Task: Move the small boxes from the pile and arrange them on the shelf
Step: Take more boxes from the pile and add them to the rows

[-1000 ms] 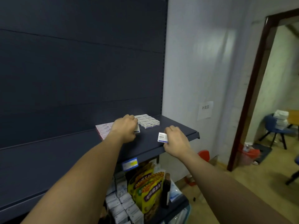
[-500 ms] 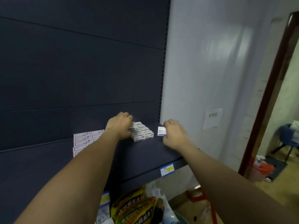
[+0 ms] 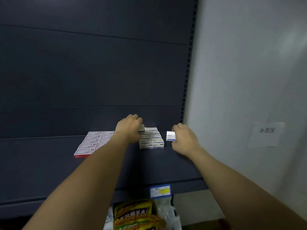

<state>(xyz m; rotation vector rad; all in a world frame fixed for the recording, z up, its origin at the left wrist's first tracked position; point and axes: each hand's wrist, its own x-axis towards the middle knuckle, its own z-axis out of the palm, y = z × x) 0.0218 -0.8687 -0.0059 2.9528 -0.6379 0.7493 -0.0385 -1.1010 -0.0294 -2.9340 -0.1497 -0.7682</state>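
Observation:
Several small white boxes (image 3: 152, 140) lie in neat rows near the back of the dark shelf (image 3: 166, 165). My left hand (image 3: 128, 129) is closed over the left end of these rows, gripping a small white box (image 3: 141, 128) at the back. My right hand (image 3: 185, 139) hovers just right of the rows and pinches another small white box with blue print (image 3: 171, 136), held upright, apart from the arranged ones.
Red-and-white flat boxes (image 3: 90, 144) lie in rows left of my left arm. A blue and yellow price tag (image 3: 160, 190) hangs on the shelf's front edge. Yellow snack bags (image 3: 134, 214) sit on the shelf below. A white wall with a paper notice (image 3: 266, 134) stands to the right.
My view has swung left and up toward the shelf, so the doorway is gone from sight. Both hands have moved deeper over the shelf, each still holding its box.

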